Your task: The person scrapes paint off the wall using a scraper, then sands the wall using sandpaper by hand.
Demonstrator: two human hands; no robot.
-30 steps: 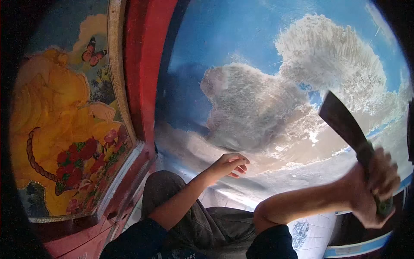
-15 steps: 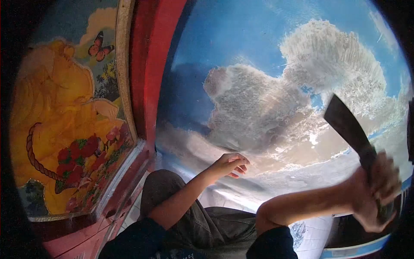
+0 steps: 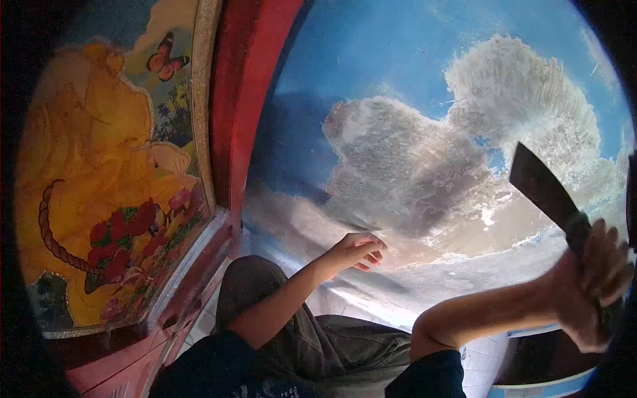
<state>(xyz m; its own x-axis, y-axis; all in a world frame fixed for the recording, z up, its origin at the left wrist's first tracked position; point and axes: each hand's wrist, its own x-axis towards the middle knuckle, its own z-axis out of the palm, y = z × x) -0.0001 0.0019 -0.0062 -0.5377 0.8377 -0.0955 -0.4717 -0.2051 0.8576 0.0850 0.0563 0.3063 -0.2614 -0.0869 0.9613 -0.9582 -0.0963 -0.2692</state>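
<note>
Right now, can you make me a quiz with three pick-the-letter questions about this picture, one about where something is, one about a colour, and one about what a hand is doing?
1. Where is the butterfly?
A. On the blue wall
B. Near the top of the yellow painting
C. On the person's knee

2. What colour is the wall where the paint is not scraped off?
A. Blue
B. Green
C. Pink

3. What is the right hand doing?
A. Lying flat and empty
B. Pointing at the painting
C. Closed around the handle of a scraper

Answers:
1 B, the butterfly sits up high on the yellow painting, left of the red frame.
2 A, the unscraped parts are bright blue.
3 C, the fingers wrap the handle and the dark blade sticks up towards the wall.
</note>
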